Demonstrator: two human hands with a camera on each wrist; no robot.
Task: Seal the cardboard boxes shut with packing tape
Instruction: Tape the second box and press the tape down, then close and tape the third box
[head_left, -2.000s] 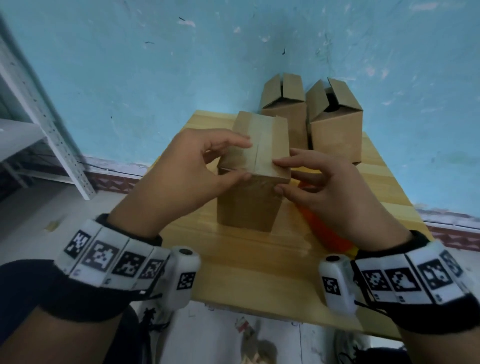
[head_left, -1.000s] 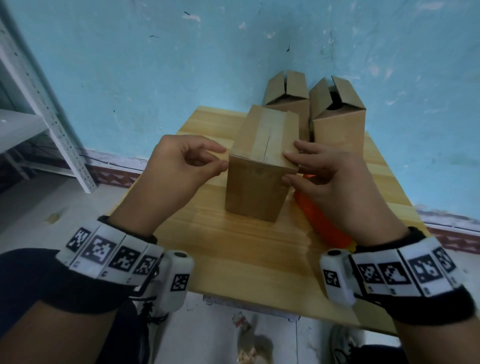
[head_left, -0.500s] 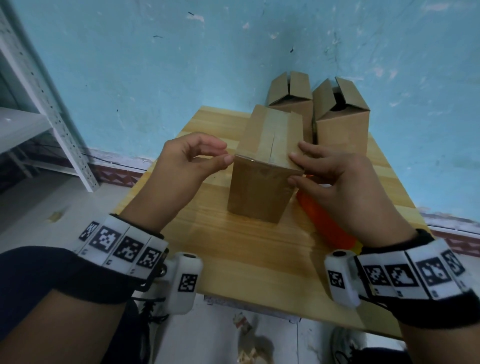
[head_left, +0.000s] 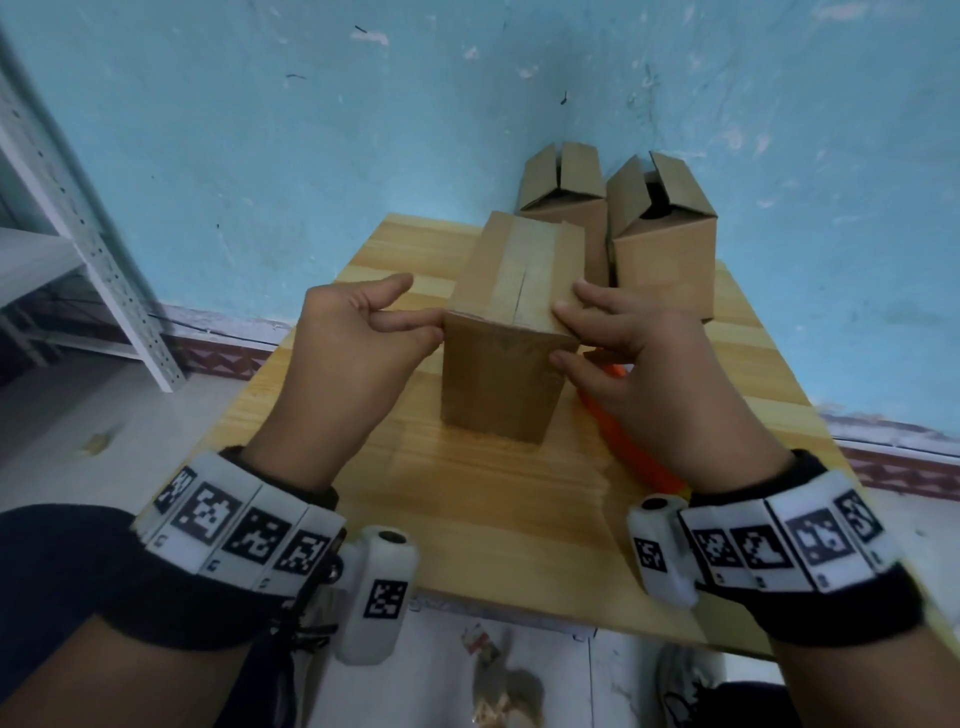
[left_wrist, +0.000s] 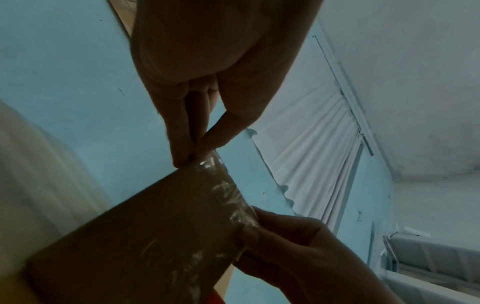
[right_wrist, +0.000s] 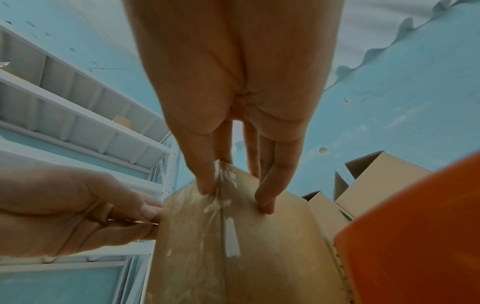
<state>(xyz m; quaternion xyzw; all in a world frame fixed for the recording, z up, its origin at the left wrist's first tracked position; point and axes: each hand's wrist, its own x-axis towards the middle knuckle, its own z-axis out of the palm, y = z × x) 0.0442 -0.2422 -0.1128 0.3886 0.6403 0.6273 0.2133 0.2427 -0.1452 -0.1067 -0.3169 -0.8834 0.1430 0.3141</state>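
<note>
A closed cardboard box (head_left: 511, 332) stands upright near the middle of the wooden tabletop (head_left: 467, 499), with a strip of clear tape (head_left: 524, 265) running along its top seam and down onto the near face, where it shows wrinkled in the wrist views. The left hand (head_left: 353, 358) is at the box's top left corner, thumb and fingers (left_wrist: 182, 148) pinched together on the tape edge there. The right hand (head_left: 639, 364) holds the top right corner, its fingers (right_wrist: 265, 197) laid on the top and its thumb pressed on the near face. Behind the box, two more cardboard boxes (head_left: 660, 244) stand at the blue wall with their flaps up. An orange object (head_left: 613, 421) lies on the tabletop just right of the box, partly under the right hand. White metal shelving (head_left: 62, 218) stands at the left.
</note>
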